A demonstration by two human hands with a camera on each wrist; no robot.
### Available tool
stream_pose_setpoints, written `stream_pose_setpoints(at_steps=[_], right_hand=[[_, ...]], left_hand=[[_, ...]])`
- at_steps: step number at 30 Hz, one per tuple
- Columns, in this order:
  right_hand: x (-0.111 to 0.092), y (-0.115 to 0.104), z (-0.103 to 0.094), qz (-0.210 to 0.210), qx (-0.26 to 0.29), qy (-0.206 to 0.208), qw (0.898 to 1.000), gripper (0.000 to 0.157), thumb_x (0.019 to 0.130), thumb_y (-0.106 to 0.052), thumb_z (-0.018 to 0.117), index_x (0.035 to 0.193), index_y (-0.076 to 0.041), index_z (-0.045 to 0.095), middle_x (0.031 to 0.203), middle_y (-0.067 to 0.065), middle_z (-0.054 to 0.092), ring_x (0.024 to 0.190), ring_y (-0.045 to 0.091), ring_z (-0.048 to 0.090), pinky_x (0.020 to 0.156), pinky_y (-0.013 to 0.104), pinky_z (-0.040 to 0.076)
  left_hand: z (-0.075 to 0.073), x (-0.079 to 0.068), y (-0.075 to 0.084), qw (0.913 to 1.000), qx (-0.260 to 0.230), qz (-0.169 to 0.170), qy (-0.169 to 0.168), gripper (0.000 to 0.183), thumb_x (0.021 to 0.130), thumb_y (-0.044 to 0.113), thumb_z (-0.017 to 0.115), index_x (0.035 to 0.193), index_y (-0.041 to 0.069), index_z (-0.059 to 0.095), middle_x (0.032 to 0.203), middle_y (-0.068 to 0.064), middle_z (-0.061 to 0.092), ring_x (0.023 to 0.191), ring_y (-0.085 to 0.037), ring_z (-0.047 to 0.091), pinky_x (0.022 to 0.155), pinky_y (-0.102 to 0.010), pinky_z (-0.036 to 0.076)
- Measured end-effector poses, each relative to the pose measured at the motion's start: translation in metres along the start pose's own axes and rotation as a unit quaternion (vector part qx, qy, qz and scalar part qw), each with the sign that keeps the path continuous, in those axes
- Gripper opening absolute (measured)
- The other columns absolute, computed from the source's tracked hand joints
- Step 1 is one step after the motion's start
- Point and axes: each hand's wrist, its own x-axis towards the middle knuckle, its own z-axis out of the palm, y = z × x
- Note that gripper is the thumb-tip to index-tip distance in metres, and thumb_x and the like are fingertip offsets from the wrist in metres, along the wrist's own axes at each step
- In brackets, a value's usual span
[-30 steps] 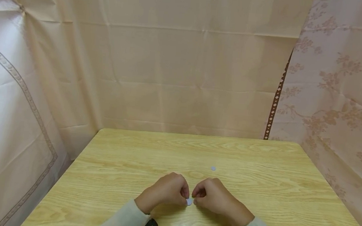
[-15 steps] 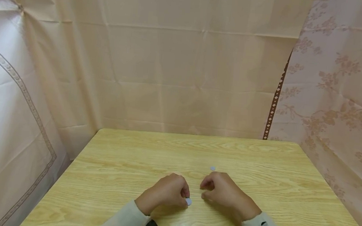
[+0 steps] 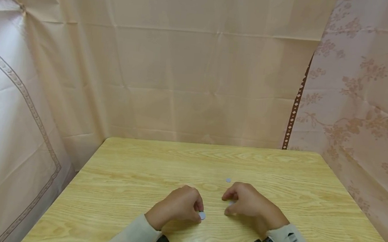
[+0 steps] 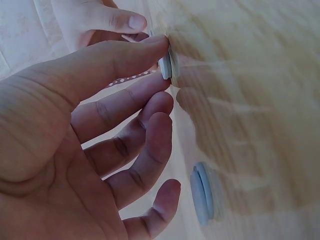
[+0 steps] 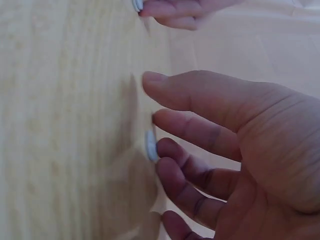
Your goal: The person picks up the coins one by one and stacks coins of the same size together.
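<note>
In the head view my left hand [image 3: 181,203] pinches a small round white disc [image 3: 202,215] by its edge, thumb against forefinger. The left wrist view shows the pinched disc [image 4: 165,66] nearly edge-on, close to the tabletop. Below the other fingers there lies another pale disc [image 4: 202,192]; whether it is one or two stacked, I cannot tell. My right hand [image 3: 250,203] hovers low over the table, thumb and forefinger apart. A white patch [image 3: 231,203], probably a disc, shows in that gap. The right wrist view has a white disc [image 5: 150,145] just beyond the fingertips.
One more white disc [image 3: 228,180] lies farther back on the wood-grain table [image 3: 142,162]. Beige cloth [image 3: 197,79] hangs behind the table, and patterned cloth [image 3: 371,113] hangs on the right. A light reflection shines near the front edge.
My right hand has drawn away from the left hand, rightward and slightly back, its thumb and forefinger spread wider. My left hand stays in place with its disc.
</note>
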Motion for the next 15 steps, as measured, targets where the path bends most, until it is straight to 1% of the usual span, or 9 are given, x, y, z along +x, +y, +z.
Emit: stream_pose_setpoints(at_steps=[4,7,11,15], right_hand=[[-0.004,0.000,-0.006,0.015,0.010,-0.015,1.000,0.039,0.075,-0.015,0.092,0.110,-0.011,0.076,0.111,0.001,0.071,0.099,0.021,0.061,0.087,0.042,0.054],[-0.007,-0.001,-0.010,0.022,0.008,-0.021,0.999,0.036,0.076,-0.010,0.090,0.109,-0.011,0.076,0.109,0.002,0.070,0.095,0.021,0.060,0.084,0.040,0.053],[-0.008,0.000,-0.012,0.029,0.005,-0.013,1.000,0.029,0.077,-0.004,0.088,0.104,-0.010,0.078,0.103,0.002,0.073,0.090,0.019,0.062,0.079,0.037,0.055],[-0.007,0.002,-0.011,0.033,-0.001,0.000,0.999,0.023,0.078,-0.005,0.088,0.099,-0.010,0.080,0.097,0.000,0.074,0.085,0.016,0.062,0.074,0.032,0.056]], left_hand=[[0.000,0.000,-0.001,1.0000,0.000,-0.002,-0.001,0.016,0.074,0.026,0.094,0.079,0.023,0.079,0.073,0.019,0.064,0.069,0.000,0.056,0.066,-0.022,0.048],[0.000,0.000,-0.001,1.0000,0.000,-0.002,-0.001,0.016,0.075,0.026,0.094,0.079,0.024,0.079,0.073,0.019,0.064,0.070,0.000,0.055,0.068,-0.023,0.048],[0.001,0.000,-0.002,1.0000,0.003,-0.002,0.001,0.016,0.075,0.027,0.093,0.078,0.025,0.078,0.074,0.020,0.064,0.072,0.000,0.055,0.069,-0.023,0.048],[0.001,-0.001,-0.002,1.0000,0.001,-0.003,0.000,0.016,0.075,0.027,0.093,0.078,0.025,0.078,0.074,0.020,0.063,0.072,0.000,0.055,0.067,-0.023,0.048]])
